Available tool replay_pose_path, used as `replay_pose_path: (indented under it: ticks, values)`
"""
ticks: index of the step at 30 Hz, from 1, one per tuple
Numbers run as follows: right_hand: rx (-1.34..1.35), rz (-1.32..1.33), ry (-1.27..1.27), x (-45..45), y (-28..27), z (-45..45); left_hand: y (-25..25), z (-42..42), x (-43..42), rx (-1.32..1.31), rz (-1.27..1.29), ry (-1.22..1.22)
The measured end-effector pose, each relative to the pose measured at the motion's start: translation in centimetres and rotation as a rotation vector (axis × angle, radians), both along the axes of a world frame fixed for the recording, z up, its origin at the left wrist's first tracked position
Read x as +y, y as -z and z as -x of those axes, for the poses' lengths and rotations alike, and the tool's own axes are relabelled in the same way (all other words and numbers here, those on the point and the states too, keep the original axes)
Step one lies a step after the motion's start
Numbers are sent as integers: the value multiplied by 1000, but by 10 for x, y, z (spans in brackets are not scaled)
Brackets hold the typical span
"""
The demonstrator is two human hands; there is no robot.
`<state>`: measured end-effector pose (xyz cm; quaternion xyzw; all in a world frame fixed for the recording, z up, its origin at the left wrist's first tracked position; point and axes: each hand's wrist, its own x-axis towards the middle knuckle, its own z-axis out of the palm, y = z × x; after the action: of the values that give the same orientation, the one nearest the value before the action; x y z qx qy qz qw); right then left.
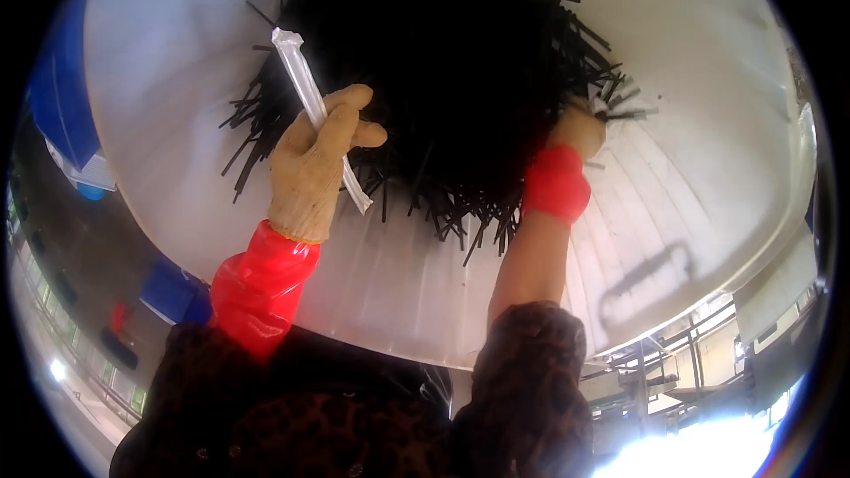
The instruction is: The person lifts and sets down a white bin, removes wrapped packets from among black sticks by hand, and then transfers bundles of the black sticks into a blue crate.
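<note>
My left hand (320,146), in a beige work glove with a red plastic cuff, is closed around a long, thin, whitish crumpled plastic strip (299,75). The strip slants across the palm, its upper end sticking out above the fingers and its lower end below the wrist side. A large heap of thin black sticks (482,204) lies beneath and beyond it. At the heap's right edge is my right hand (580,131), also gloved, with a red cuff. Its fingers are hidden among the sticks, and pale grey bits (620,93) show just past it.
A big white plastic bin (717,177) with ribbed, curved walls surrounds the heap, its near rim close to my body. Blue containers (66,80) stand outside at the left. Beyond the rim at lower right are metal frames (691,345) and bright light.
</note>
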<state>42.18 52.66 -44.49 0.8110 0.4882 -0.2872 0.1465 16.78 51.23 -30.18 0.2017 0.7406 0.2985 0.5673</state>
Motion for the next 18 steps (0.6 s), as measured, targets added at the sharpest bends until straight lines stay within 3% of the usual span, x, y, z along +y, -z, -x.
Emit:
replay_pose_path:
  ticks: [3, 4, 5, 6, 7, 10, 12, 13, 16, 18]
  values:
    - [292, -752, 892, -40, -7, -12, -18, 2, 1, 7, 12, 45]
    - [561, -873, 1306, -20, -68, 6, -25, 5, 0, -1, 5, 40]
    - [865, -1015, 1294, -37, -85, -7, -31, 9, -1, -9, -10, 80]
    - [716, -1115, 1266, -28, -116, 2, -36, 12, -1, -17, -25, 121]
    - [515, -1038, 1031, -33, -135, -2, -38, 12, 2, -34, -36, 120]
    - [566, -755, 914, -27, -213, 1, -56, 3, 9, -114, -31, 234]
    - [703, -611, 918, -26, -238, 9, -65, -15, 13, -400, -77, 298]
    - [822, -538, 929, -27, -245, 14, -67, -21, 19, -175, -244, 628]
    - [1209, -400, 891, -30, -262, 34, -91, -39, 18, -228, -149, 929]
    - [1385, -483, 1011, -29, -279, 57, -109, -41, 9, -294, 6, 1006]
